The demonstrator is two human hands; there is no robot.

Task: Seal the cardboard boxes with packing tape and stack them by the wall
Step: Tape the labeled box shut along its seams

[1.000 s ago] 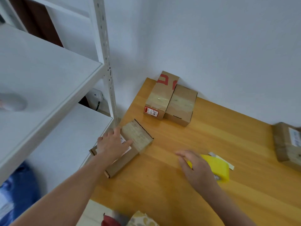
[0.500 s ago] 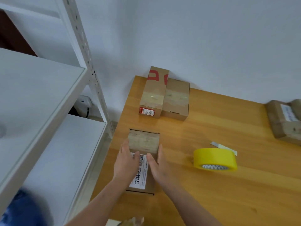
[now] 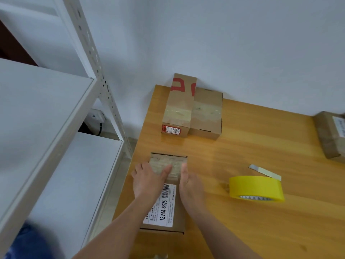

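Head view, sealing stage. A labelled cardboard box (image 3: 166, 208) lay near the left edge of the tabletop (image 3: 242, 146), its long axis pointing toward the wall (image 3: 224, 43). The left hand (image 3: 147, 182) rested flat on the box's top, fingers straight and released, with the thumb laid across the clear tape band at the far end. The right hand (image 3: 192, 189) flanked the box's right side, fingers likewise straight, thumb on the top edge. Neither hand grasped anything. This bracketing suggests that the tape was being pressed down while the box was kept square, or that the box was readied for a push toward the wall.

The yellow tape roll (image 3: 256, 187) sat apart to the right, set aside within reach, near a white strip (image 3: 264, 171). Two taped boxes, one red-printed (image 3: 179, 107) and one plain (image 3: 207, 111), lay touching side by side against the wall, probably marking the stacking place. Another box (image 3: 330, 135) was cropped at the right edge.
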